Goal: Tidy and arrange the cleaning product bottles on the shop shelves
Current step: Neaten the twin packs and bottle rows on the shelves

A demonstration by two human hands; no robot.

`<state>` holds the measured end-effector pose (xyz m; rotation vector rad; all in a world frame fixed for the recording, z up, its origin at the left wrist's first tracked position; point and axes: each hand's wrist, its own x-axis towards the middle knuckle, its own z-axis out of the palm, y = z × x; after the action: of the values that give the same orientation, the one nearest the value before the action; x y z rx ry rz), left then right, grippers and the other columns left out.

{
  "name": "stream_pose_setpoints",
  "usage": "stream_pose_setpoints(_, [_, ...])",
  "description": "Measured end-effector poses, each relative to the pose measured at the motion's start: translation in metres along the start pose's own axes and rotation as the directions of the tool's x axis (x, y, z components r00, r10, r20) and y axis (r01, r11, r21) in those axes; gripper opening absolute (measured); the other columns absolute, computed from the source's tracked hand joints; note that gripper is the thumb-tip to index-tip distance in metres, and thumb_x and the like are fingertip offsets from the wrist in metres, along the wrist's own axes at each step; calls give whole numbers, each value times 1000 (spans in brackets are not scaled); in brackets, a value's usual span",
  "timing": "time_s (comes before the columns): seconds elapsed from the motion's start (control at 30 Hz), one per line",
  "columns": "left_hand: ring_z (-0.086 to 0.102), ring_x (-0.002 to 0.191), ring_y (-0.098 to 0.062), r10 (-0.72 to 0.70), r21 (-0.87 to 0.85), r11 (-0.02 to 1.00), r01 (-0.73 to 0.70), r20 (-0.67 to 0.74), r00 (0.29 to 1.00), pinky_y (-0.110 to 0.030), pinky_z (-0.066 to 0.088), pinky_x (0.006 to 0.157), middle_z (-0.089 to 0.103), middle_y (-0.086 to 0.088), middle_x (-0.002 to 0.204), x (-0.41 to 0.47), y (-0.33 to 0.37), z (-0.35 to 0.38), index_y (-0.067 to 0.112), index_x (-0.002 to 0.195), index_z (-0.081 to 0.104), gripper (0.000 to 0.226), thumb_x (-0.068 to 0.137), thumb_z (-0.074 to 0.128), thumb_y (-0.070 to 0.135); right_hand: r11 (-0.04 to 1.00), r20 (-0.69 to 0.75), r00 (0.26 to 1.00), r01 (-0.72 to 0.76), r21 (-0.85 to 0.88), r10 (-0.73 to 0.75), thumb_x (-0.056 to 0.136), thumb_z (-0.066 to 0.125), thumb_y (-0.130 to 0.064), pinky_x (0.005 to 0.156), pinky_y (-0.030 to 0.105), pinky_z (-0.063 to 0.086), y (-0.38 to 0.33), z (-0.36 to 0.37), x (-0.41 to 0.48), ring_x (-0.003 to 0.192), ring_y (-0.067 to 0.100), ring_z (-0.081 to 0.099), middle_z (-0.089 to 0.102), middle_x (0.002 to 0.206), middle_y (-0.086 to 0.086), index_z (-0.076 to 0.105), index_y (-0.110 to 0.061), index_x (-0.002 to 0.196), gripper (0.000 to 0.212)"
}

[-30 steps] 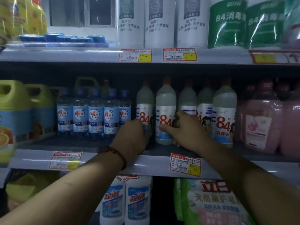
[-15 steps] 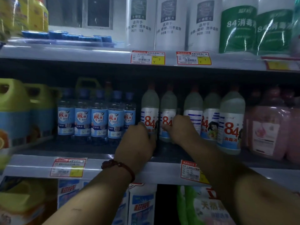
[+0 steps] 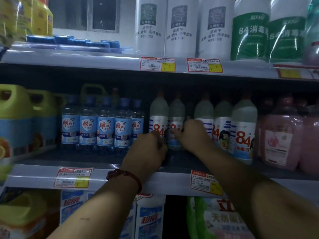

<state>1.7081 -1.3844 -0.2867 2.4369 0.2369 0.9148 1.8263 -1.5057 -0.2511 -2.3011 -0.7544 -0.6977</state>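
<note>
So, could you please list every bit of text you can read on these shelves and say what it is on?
"84 消毒液": white bottle, middle shelf.
"84消毒": green-labelled bottle, top shelf.
"适用于": tall white bottle, top shelf.
"¥ 7": price tag, top shelf edge.
"天然": green bag, bottom.
Blue bottles and the other price tags: too blurred to read.

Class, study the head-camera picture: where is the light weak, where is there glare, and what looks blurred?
Head view: the middle shelf lies in shadow under the upper shelf; head view, glare streaks the green-labelled bottles top right; head view, the yellow jugs at the left edge smear.
</note>
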Motion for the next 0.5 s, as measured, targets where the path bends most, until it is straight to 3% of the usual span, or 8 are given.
stream_pose_setpoints(0.13, [64, 104, -22, 19, 10, 1000, -19, 19, 1000, -45, 57, 96, 64, -6, 121, -1, 0, -1, 22, 110, 63, 21, 96, 66, 38, 971, -274, 960, -8, -239, -60, 99, 57, -41, 62, 31, 42, 19, -47, -21, 69, 26, 58, 53, 73, 6, 53, -11, 77, 38])
stream_pose_setpoints(0.2, [65, 101, -21, 21, 17, 1000, -22, 17, 1000, -45, 58, 93, 64, -6, 119, -1, 1, -1, 26, 106, 63, 19, 95, 66, 41, 930, -232, 973, -85, -356, 0, 97, 55, -53, 65, 33, 45, 30, -55, -25, 80, 29, 63, 60, 84, 11, 56, -10, 83, 46])
stream_pose_setpoints(0.27, [66, 101, -21, 18, 21, 1000, -18, 21, 1000, -45, 58, 93, 65, -5, 118, -2, 2, -1, 28, 105, 63, 18, 94, 67, 42, 941, -130, 984, -159, -299, 125, 91, 57, -65, 67, 34, 54, 38, -50, -25, 77, 28, 65, 66, 86, 11, 52, -10, 79, 57])
stream_pose_setpoints(0.33, [65, 101, -20, 21, 21, 1000, -22, 23, 1000, -45, 58, 94, 66, -4, 117, -2, 3, -2, 27, 105, 64, 18, 94, 67, 41, 955, -66, 979, -203, -218, 193, 83, 61, -73, 58, 32, 52, 41, -39, -23, 67, 23, 62, 62, 77, 8, 54, -11, 79, 62])
stream_pose_setpoints(0.4, [65, 99, -17, 34, 18, 999, -34, 15, 999, -44, 58, 93, 68, -1, 113, -2, 4, -2, 25, 105, 65, 17, 95, 67, 38, 946, -67, 979, -205, -250, 194, 79, 63, -76, 58, 28, 44, 41, -32, -21, 69, 21, 58, 56, 75, 5, 56, -12, 85, 64])
stream_pose_setpoints(0.5, [65, 95, -16, 35, 6, 999, -35, 12, 999, -43, 58, 91, 67, 0, 109, -3, 3, -2, 26, 103, 65, 14, 96, 66, 37, 949, -100, 978, -205, -241, 185, 81, 67, -69, 66, 31, 48, 42, -28, -19, 79, 23, 61, 59, 87, 6, 58, -14, 95, 58])
